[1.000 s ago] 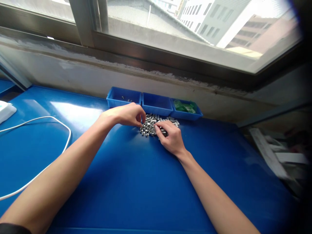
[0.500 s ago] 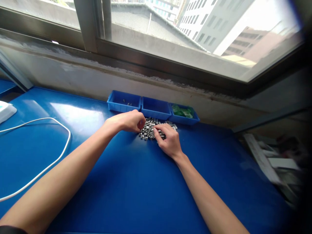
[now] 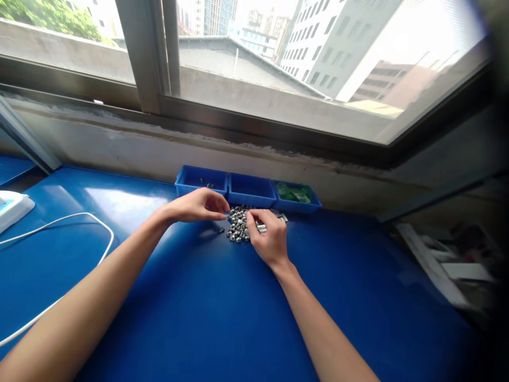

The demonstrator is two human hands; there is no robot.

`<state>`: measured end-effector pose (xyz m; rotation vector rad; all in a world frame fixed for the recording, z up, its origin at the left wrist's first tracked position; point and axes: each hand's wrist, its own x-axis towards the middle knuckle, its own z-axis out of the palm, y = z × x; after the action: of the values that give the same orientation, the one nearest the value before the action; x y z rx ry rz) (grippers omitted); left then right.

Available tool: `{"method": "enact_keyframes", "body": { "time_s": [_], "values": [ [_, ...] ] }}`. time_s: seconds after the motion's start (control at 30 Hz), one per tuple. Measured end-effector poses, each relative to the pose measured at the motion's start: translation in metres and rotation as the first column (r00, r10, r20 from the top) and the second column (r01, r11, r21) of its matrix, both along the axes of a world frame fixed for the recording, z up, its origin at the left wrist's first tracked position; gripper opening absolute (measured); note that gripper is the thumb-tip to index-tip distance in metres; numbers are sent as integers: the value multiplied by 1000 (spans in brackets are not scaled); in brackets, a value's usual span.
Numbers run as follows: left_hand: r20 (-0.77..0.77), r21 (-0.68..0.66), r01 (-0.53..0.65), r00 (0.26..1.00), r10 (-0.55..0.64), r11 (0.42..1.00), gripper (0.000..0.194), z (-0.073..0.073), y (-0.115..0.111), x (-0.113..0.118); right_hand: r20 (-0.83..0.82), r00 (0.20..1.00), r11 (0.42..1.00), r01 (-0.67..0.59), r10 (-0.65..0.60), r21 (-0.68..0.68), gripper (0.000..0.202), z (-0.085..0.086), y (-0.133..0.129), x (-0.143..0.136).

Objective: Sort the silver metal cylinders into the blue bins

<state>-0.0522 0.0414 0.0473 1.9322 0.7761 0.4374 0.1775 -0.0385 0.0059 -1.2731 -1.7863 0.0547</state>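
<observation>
A pile of small silvery metal parts [image 3: 237, 227], some round and some like short tubes, lies on the blue table. My left hand [image 3: 198, 205] hovers at the pile's left side, thumb and fingers apart, with nothing visible between them. One small dark metal piece [image 3: 221, 230] lies alone below that hand, left of the pile. Over the right part of the pile is my right hand [image 3: 269, 236], its thumb and forefinger pinched together; anything between the tips is too small to name. Its fingers hide some of the parts.
Behind the pile stand three joined blue bins: the left bin [image 3: 181, 187] contains a few small parts, the middle bin [image 3: 252, 200] shows a bare floor, the right holds green packets [image 3: 294, 192]. A white cable [image 3: 107, 233] curves across the table [image 3: 191, 318] at left, near a white device [image 3: 14, 209].
My left hand has lifted a little off the pile to the left and its fingers have parted. A lone piece now shows beneath it. The view has tilted up slightly.
</observation>
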Motion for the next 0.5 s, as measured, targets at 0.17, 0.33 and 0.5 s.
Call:
{"method": "enact_keyframes", "body": {
  "time_s": [0.17, 0.33, 0.5],
  "values": [
    [247, -272, -84, 957, 154, 959, 43, 6, 8, -13, 75, 993, 996, -93, 92, 17, 9, -4, -3, 7],
    [331, -217, -426, 814, 477, 878, 52, 12, 13, -15, 55, 993, 994, -104, 105, -21, 10, -9, -2, 3],
    [310, -143, -545, 768, 560, 826, 57, 9, 12, -13, 13, 998, 998, -67, 67, -22, 9, -10, -1, 2]
  ]
}}
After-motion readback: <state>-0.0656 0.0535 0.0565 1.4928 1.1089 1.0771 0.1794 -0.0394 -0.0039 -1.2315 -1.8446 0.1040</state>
